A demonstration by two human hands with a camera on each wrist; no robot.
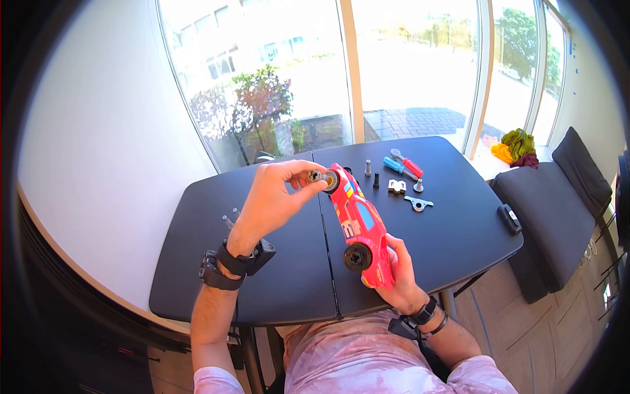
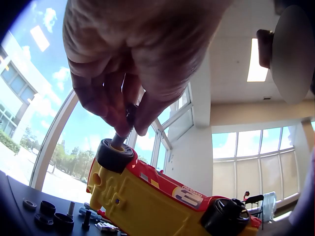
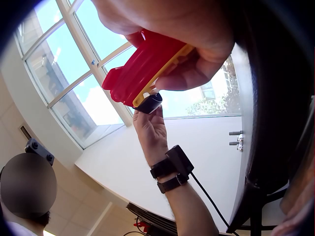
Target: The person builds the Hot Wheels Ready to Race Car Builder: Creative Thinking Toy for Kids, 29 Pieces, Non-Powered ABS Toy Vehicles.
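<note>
My right hand point(image 1: 401, 279) grips one end of a red toy race car point(image 1: 365, 220), held tilted above the table. In the left wrist view its yellow underside point(image 2: 142, 204) shows. At the far end my left hand point(image 1: 270, 197) pinches a grey toy bolt point(image 2: 119, 141) between thumb and fingers. The bolt's tip sits at the middle of a black wheel point(image 2: 112, 158) on that end. Another black wheel point(image 1: 357, 257), with a dark hub, is on the car near my right hand. The right wrist view shows my right fingers wrapped about the red body point(image 3: 150, 64).
On the dark table point(image 1: 282, 282) lie a blue-handled screwdriver point(image 1: 395, 165), a red-handled tool point(image 1: 412, 168), a grey block point(image 1: 396, 186), a grey flat piece point(image 1: 419, 203) and several bolts. Black rings point(image 2: 63, 221) lie beyond the car. A dark chair point(image 1: 545, 210) stands right.
</note>
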